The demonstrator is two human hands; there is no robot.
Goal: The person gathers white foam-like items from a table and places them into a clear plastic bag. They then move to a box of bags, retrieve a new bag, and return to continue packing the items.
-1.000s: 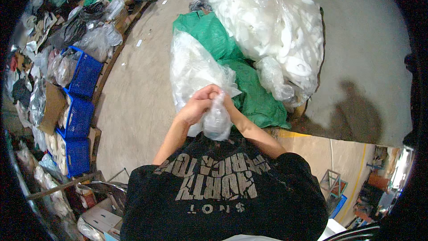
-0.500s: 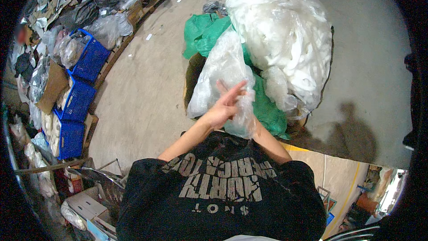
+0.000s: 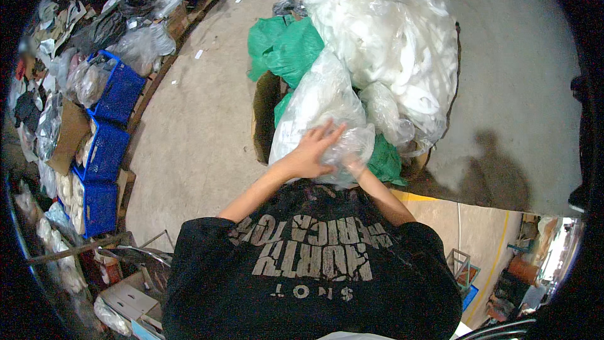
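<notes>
A clear plastic bag with whitish contents stands close in front of me, its top leaning toward the far side. My left hand lies against its near part, fingers stretched out and apart. Beside it, my right hand reaches into the crumpled plastic, which covers its fingers, so their grip is hidden. Green plastic bags lie behind the clear bag, and more green shows at its right. Cardboard stands along its left side.
A large clear sack of white soft material bulges at the far right. Blue crates line the left, below piled bags and scraps. Cardboard boxes sit lower left. A person's shadow falls on the grey floor.
My hands, crossed close together before, have moved apart; the left one has spread its fingers over the bag. The clear bag looks wider and fuller near my hands. The whole view has shifted slightly.
</notes>
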